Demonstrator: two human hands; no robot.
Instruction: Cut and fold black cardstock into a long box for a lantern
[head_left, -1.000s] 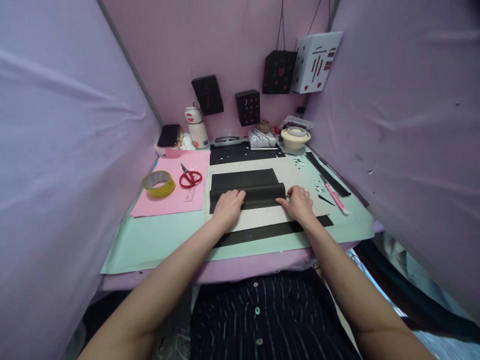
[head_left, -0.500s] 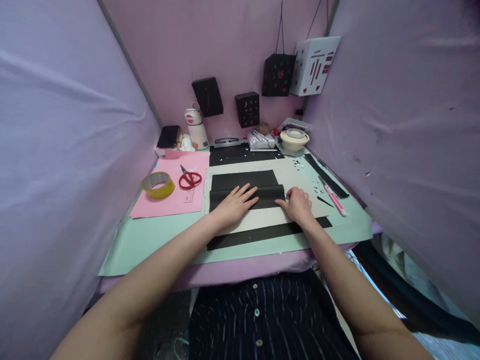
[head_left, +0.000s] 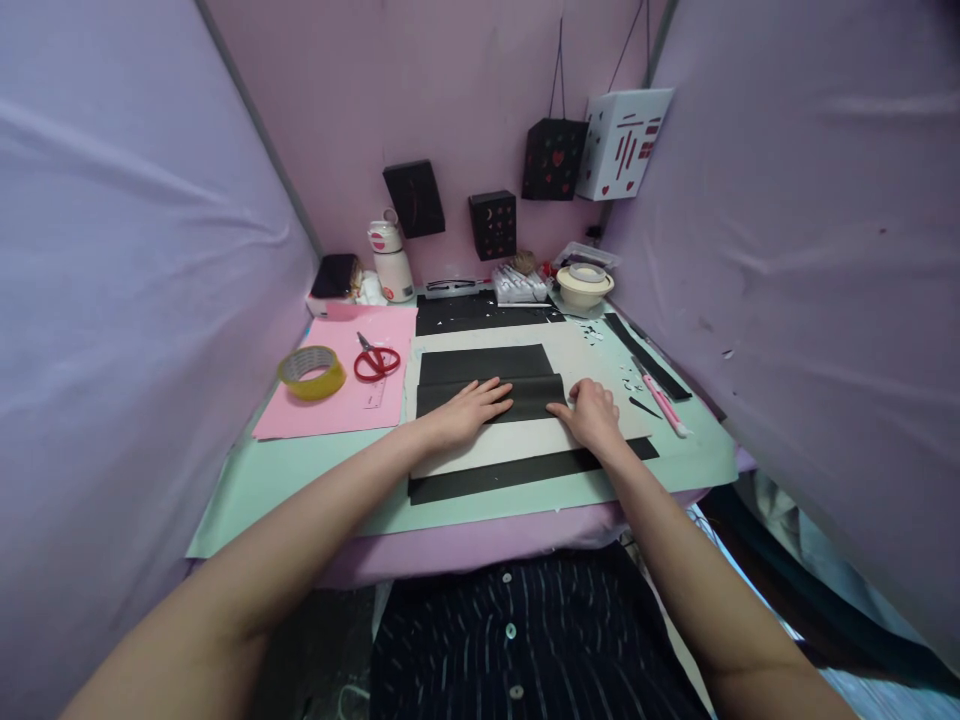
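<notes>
A folded sheet of black paper (head_left: 487,362) lies on a white board (head_left: 517,436) in the middle of the table. Its near part is turned over, leaving a raised fold across the sheet. My left hand (head_left: 469,412) rests flat on the folded part, fingers spread and pointing right. At the paper's right edge is my right hand (head_left: 592,412), its fingers curled and its thumb on the corner, gripping that edge. The undersides of both hands are hidden.
To the left, yellow tape (head_left: 311,374) and red scissors (head_left: 376,360) lie on pink paper (head_left: 300,425). A pink craft knife (head_left: 664,403) and black scraps are at the right. Behind stand a bottle (head_left: 392,265) and a bowl (head_left: 584,287). Paper boxes (head_left: 555,160) hang at the wall.
The view has shifted slightly. Both hands stay in nearly the same places on the folded black paper.
</notes>
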